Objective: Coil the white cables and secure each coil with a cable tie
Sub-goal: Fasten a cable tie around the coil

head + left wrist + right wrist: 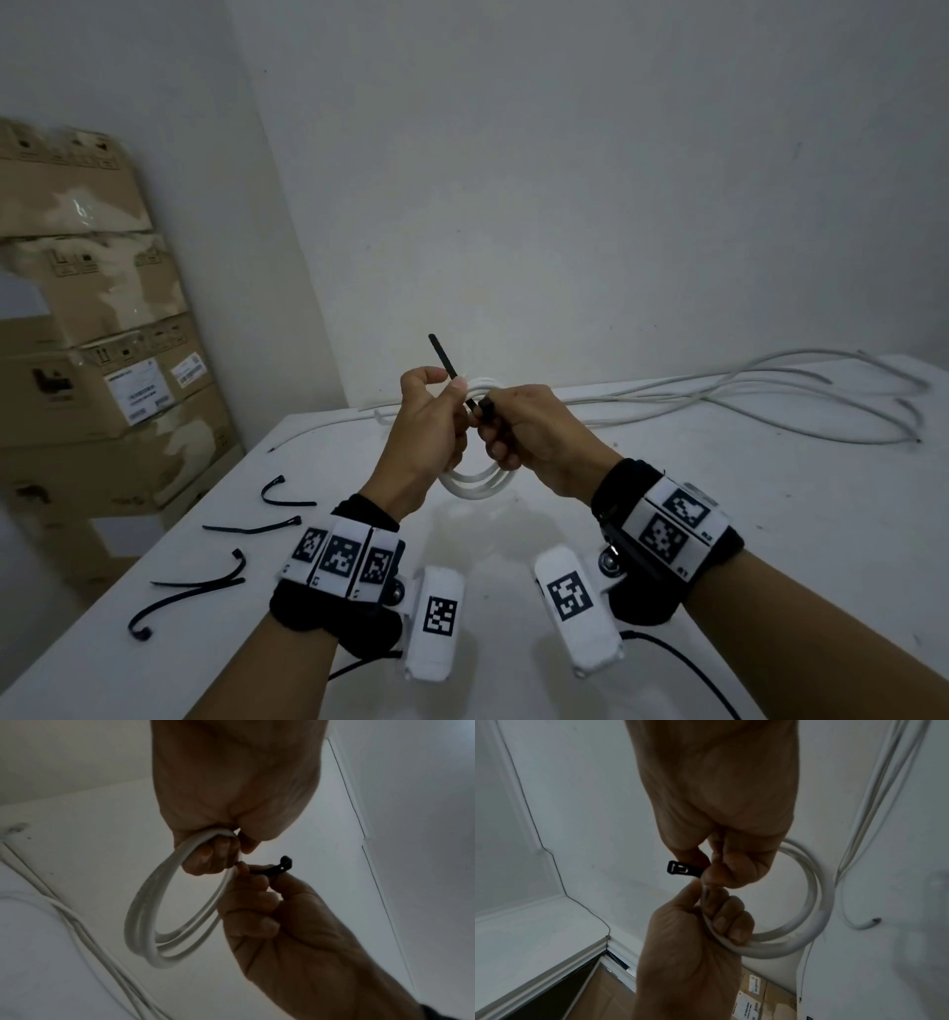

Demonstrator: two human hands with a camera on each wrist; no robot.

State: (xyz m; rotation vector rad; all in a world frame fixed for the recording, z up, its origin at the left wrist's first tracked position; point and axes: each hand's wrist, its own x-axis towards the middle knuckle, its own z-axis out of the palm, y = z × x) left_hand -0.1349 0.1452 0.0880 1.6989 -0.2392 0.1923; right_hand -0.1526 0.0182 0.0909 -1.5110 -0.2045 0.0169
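Cable tie [445, 363] points up-left, pinched by both hands, apparently around coil [475, 483].

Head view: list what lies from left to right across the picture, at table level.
Cardboard boxes → spare cable ties → left hand → right hand → loose white cables.

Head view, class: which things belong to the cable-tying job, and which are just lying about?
Job in hand:
white coil
black cable tie
left hand
right hand
loose white cables
spare ties

Lying about:
cardboard boxes
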